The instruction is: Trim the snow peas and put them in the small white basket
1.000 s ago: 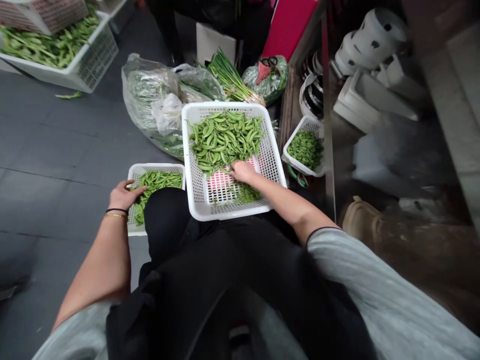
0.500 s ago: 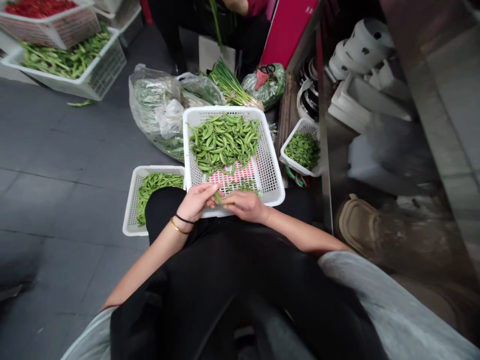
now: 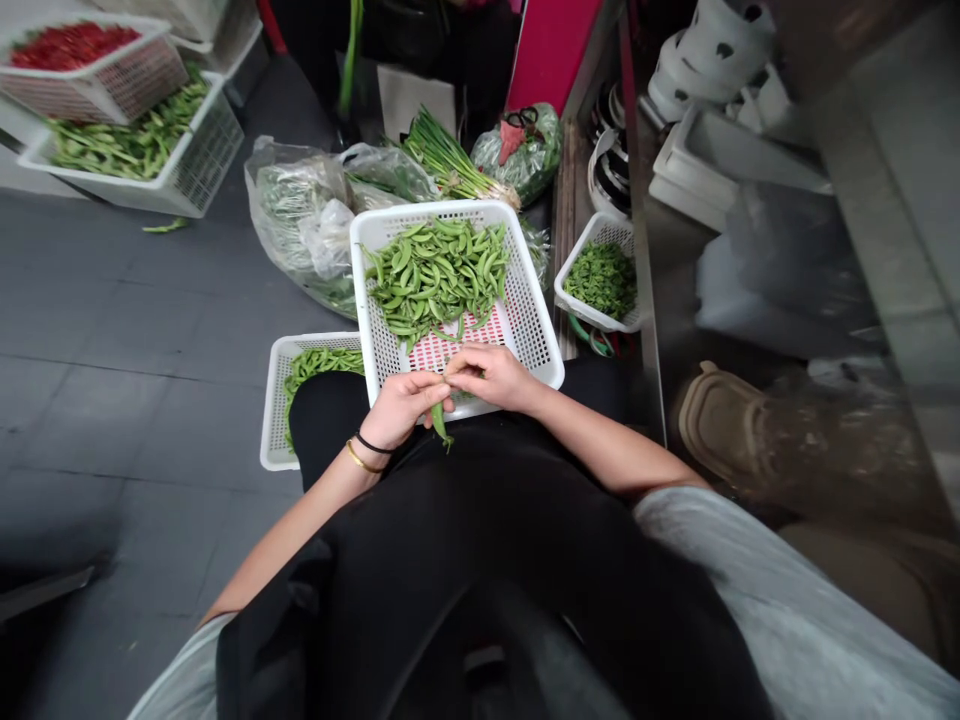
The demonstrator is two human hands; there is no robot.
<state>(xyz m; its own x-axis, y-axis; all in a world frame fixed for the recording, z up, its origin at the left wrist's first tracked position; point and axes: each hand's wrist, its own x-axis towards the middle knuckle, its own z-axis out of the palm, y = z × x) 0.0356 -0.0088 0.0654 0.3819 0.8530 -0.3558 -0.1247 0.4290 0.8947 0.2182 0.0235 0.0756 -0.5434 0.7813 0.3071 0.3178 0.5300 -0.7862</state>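
Note:
My left hand [image 3: 405,403] holds a green pea pod [image 3: 439,424] that points down toward my lap, a small stem end at its lower tip. Thumb and finger of my right hand [image 3: 491,377] are pinched against my left fingertips at the pod's upper end; the exact contact is partly hidden. Both hands are over the near edge of a white perforated basket [image 3: 551,340] resting on my lap. A heap of pea pods [image 3: 442,275] fills the far part of this basket. Small green scraps lie near its front, partly behind my right hand.
A second white basket [image 3: 274,400] of green pods stands by my left knee. Beyond are bagged greens [image 3: 296,215] and spring onions [image 3: 457,165]. A small basket of leafy greens [image 3: 602,280] stands right, beside a metal shelf [image 3: 649,350]. Another person sits opposite.
The pea pod has turned from lying between both hands to hanging downward from my left hand. My right hand has shifted slightly up and left. The view has moved a little.

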